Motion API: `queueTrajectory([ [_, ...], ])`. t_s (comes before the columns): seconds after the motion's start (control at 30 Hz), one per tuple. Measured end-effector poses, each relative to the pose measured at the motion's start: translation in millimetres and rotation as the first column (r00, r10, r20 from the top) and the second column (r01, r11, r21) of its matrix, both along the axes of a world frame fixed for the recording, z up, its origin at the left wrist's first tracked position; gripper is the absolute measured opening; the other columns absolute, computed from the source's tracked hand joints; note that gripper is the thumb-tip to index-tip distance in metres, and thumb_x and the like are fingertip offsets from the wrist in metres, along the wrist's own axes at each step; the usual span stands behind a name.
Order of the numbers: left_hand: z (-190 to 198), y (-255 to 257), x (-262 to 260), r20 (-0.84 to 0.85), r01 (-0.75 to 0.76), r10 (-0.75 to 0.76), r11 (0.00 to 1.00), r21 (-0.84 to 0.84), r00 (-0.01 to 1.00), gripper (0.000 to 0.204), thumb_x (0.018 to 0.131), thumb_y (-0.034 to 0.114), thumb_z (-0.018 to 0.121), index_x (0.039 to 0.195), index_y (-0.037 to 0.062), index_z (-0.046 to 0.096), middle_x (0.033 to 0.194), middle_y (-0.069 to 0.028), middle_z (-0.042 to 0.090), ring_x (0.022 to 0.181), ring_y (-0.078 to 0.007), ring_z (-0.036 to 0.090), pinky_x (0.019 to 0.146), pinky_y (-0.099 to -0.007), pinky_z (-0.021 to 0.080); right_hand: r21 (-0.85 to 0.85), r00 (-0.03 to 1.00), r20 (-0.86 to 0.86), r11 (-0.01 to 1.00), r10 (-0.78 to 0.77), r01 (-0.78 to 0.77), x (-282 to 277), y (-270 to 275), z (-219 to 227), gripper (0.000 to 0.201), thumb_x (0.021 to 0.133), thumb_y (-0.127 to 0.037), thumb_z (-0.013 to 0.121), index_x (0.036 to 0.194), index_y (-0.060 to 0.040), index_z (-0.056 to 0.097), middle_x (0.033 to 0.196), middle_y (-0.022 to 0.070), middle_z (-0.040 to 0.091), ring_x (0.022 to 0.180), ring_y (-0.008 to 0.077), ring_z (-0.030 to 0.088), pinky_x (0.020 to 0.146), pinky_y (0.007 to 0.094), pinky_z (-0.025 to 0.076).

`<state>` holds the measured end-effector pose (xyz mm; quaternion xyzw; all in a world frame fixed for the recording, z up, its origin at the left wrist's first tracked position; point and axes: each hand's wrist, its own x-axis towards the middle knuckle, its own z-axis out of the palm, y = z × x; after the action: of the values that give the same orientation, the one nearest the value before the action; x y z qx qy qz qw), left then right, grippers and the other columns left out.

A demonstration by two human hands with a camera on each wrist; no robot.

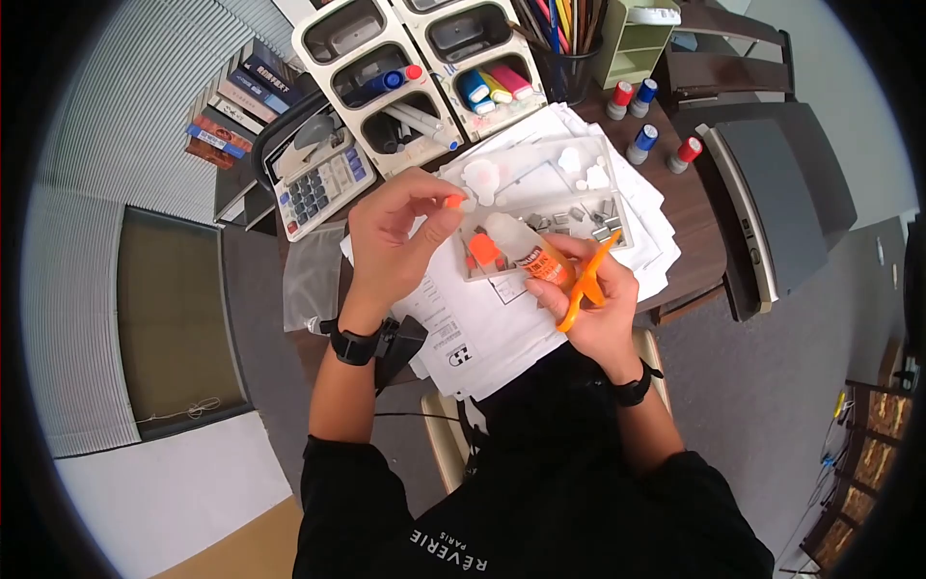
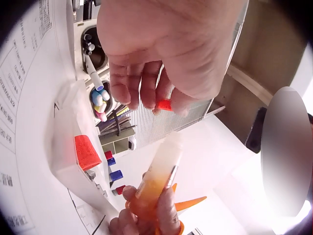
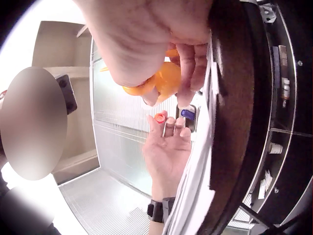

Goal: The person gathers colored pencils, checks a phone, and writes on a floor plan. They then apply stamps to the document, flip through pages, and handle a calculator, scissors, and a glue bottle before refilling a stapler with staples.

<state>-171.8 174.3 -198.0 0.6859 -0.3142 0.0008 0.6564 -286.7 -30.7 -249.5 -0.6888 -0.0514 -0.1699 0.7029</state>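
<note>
My left hand (image 1: 391,232) pinches a small orange-red cap (image 1: 452,201) between thumb and fingertips, above a clear plastic case. The cap's round hollow end shows in the right wrist view, where the cap (image 3: 159,118) faces the camera. In my right hand (image 1: 610,323) is a glue bottle (image 1: 548,267) with an orange label and a whitish translucent end, tilted towards the left hand. The same hand also holds orange-handled scissors (image 1: 590,283); the blades are mostly hidden. The open case (image 1: 550,205) holds small metal pieces (image 1: 603,217) and an orange-red block (image 1: 483,249).
Stacked papers (image 1: 502,328) lie under the case. Left of them are a calculator (image 1: 323,193) and a clear bag (image 1: 311,275). Behind stand an organizer (image 1: 386,116) with markers and a pencil cup (image 1: 569,72). Several red- and blue-capped bottles (image 1: 641,143) and a printer (image 1: 772,203) are at right.
</note>
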Motion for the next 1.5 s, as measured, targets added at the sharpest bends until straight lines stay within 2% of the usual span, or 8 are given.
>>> queueTrajectory([
  [0.07, 0.7, -2.6, 0.0, 0.008, -0.021, 0.021, 0.999, -0.042, 1.0, 0.016, 0.086, 0.002, 0.073, 0.101, -0.0009, 0.07, 0.095, -0.0075, 0.066, 0.08, -0.0127, 0.061, 0.074, -0.0263, 0.05, 0.029, 0.999, -0.017, 0.999, 0.027, -0.027, -1.3, -3.4, -1.2, 0.049, 0.081, -0.003, 0.083, 0.124, 0.0039, 0.061, 0.107, 0.011, 0.071, 0.091, 0.0133, 0.067, 0.075, 0.0266, 0.056],
  [0.13, 0.1, -0.7, 2.8, 0.171, 0.031, -0.072, 0.973, 0.227, 0.983, 0.022, 0.087, 0.001, 0.073, 0.109, -0.0031, 0.07, 0.103, -0.0098, 0.063, 0.086, -0.0153, 0.059, 0.076, -0.0279, 0.049, 0.348, 0.994, -0.017, 0.932, 0.109, -0.096, -0.9, -5.6, -0.4, 0.049, 0.084, 0.001, 0.079, 0.127, 0.0035, 0.056, 0.113, 0.0144, 0.067, 0.092, 0.0175, 0.068, 0.072, 0.0295, 0.06],
  [0.27, 5.5, -8.5, -8.6, 0.13, 0.037, -0.079, 0.954, 0.298, 0.988, 0.031, 0.079, -0.005, 0.073, 0.109, 0.0021, 0.072, 0.103, -0.0094, 0.064, 0.089, -0.0172, 0.061, 0.081, -0.0287, 0.05, 0.423, 0.978, 0.042, 0.883, 0.205, -0.204, 1.3, -10.6, -0.6, 0.045, 0.086, 0.006, 0.073, 0.126, 0.0019, 0.053, 0.125, 0.0204, 0.062, 0.094, 0.0228, 0.07, 0.07, 0.0311, 0.062],
  [0.67, 5.9, -8.4, -6.9, 0.262, 0.02, -0.099, 0.957, 0.29, 0.96, 0.031, 0.069, -0.007, 0.076, 0.098, 0.0028, 0.073, 0.097, -0.008, 0.066, 0.094, -0.0234, 0.061, 0.084, -0.0344, 0.049, 0.353, 0.975, 0.045, 0.909, 0.219, -0.22, 0.8, -11.0, 1.6, 0.043, 0.085, 0.008, 0.073, 0.123, 0.0018, 0.053, 0.127, 0.0233, 0.059, 0.1, 0.0251, 0.069, 0.076, 0.0357, 0.064],
  [0.87, 7.5, -3.5, -10.0, 0.156, 0.063, -0.093, 0.981, 0.185, 0.983, 0.027, 0.072, -0.003, 0.08, 0.098, 0.0015, 0.073, 0.099, -0.0081, 0.068, 0.093, -0.0219, 0.063, 0.085, -0.0333, 0.05, 0.322, 0.978, 0.042, 0.923, 0.206, -0.209, 1.6, -9.0, 0.0, 0.042, 0.084, 0.008, 0.073, 0.121, 0.0015, 0.053, 0.128, 0.0243, 0.059, 0.1, 0.0258, 0.07, 0.077, 0.0361, 0.064],
  [1.13, 1.7, -5.5, -6.0, 0.079, 0.305, -0.296, 0.944, -0.129, 0.952, 0.027, 0.079, -0.002, 0.08, 0.104, -0.0011, 0.07, 0.098, -0.0095, 0.068, 0.087, -0.0165, 0.062, 0.078, -0.0288, 0.05, 0.337, 0.978, 0.027, 0.919, 0.207, -0.204, 0.9, -6.9, -0.1, 0.044, 0.085, 0.011, 0.072, 0.124, 0.0019, 0.053, 0.127, 0.0227, 0.059, 0.103, 0.0259, 0.069, 0.079, 0.0359, 0.064],
  [1.47, -2.9, -5.3, -5.5, -0.074, 0.3, -0.326, 0.923, -0.242, 0.942, 0.03, 0.082, -0.005, 0.076, 0.111, -0.0049, 0.069, 0.108, -0.0127, 0.066, 0.093, -0.0177, 0.062, 0.083, -0.0312, 0.05, 0.292, 0.981, -0.005, 0.938, 0.196, -0.186, -1.5, -14.7, 2.0, 0.045, 0.085, 0.002, 0.076, 0.124, 0.0025, 0.055, 0.128, 0.0214, 0.058, 0.105, 0.0275, 0.068, 0.088, 0.0415, 0.062],
  [1.5, -4.2, -5.0, -4.8, -0.08, 0.294, -0.322, 0.923, -0.247, 0.943, 0.03, 0.082, -0.005, 0.076, 0.111, -0.0053, 0.069, 0.108, -0.0133, 0.066, 0.095, -0.0182, 0.062, 0.084, -0.0317, 0.051, 0.391, 0.967, 0.073, 0.885, 0.244, -0.253, -0.2, -15.6, -2.4, 0.045, 0.085, -0.003, 0.077, 0.124, 0.0025, 0.055, 0.129, 0.0213, 0.058, 0.106, 0.0284, 0.068, 0.09, 0.0436, 0.061],
])
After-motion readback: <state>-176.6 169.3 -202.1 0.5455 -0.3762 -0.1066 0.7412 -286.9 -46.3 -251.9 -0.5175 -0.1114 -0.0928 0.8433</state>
